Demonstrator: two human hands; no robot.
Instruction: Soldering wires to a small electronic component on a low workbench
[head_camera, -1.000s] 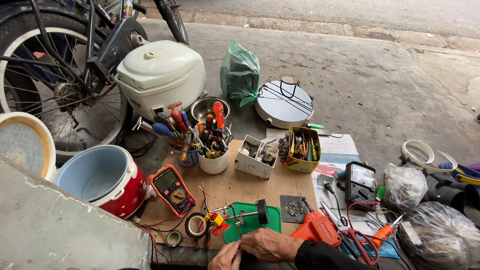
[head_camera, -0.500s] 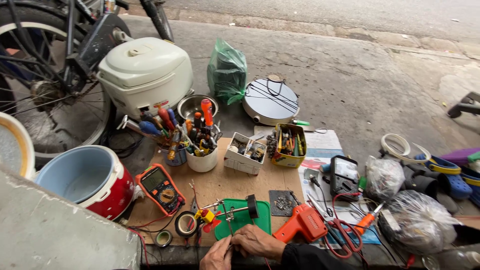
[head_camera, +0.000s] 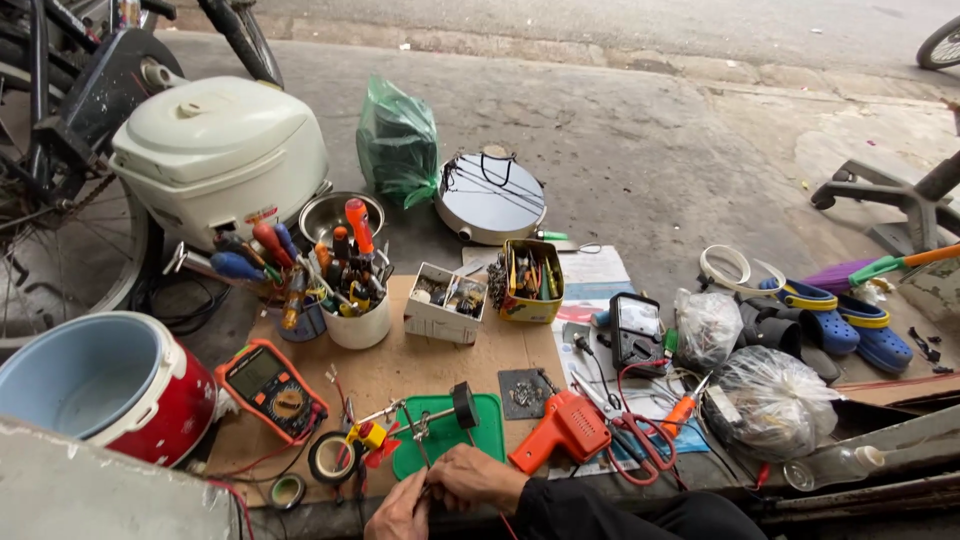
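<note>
At the bottom middle of the frame two hands meet, touching each other. The left hand (head_camera: 398, 515) and the right hand (head_camera: 478, 477) both have their fingers curled in on something very small; what it is cannot be told. They sit at the near edge of one green mat (head_camera: 480, 437), which lies on a flat brown cardboard sheet (head_camera: 420, 365) on the ground. One clamp stand (head_camera: 440, 415) with a round black lens stands on the mat, just above the hands.

Right of the mat lies one orange soldering gun (head_camera: 562, 428), and beside it one pair of red-handled scissors (head_camera: 645, 445). Left of the mat lies one orange multimeter (head_camera: 272, 388), with two rolls of tape (head_camera: 332, 457) near it.

In the middle are one white cup of screwdrivers (head_camera: 355, 315), one white box of small parts (head_camera: 445, 303) and one yellow tin of tools (head_camera: 532, 282).

There are two rice cookers: one white rice cooker (head_camera: 220, 150) at the upper left and one red rice cooker (head_camera: 105, 385) at the lower left. One green bag (head_camera: 398, 140) stands at the top middle. Two blue clogs (head_camera: 840, 325) lie at the right.
</note>
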